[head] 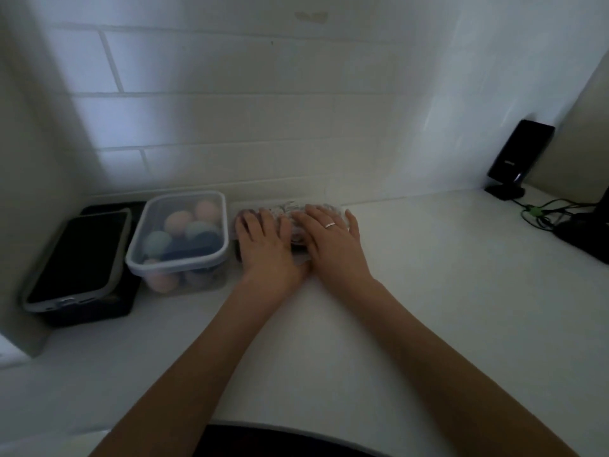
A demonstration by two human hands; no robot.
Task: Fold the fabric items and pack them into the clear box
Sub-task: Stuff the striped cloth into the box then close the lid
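- Both hands are flat, palms down, side by side on top of the clear box (329, 211). The left hand (263, 240) covers its left half and the right hand (329, 237) its right half. Fingers look straight and spread, pressing rather than curled round anything.
- That box sits at the back of the white counter (428, 275), right up against the tiled wall (230, 127), with its long side running left to right along the wall. So it's dead ahead of both hands and directly under them, neither hand is really nearer.
- Honestly hard to see much of the box, the hands hide most of it. What peeks out past the fingertips is a crinkly, light patterned fabric (290, 206) with a darker purplish bit by the left fingertips. Can't tell if there's a lid on it or if the palms are on the fabric itself.
- My guess: this is the squash-it-down stage, either packing the folded stuff flat or pushing a lid on. Since the box is long sideways, keeping one palm on each half seems like the way to press evenly so it doesn't tip or slide.
- Just left of it, touching or nearly, is a second lidded tub (178, 239) full of pastel and dark blue balls. Further left a phone (75, 258) lies on a black case.
- Off to the right, well apart, a black gadget (519, 156) on a stand with cables.
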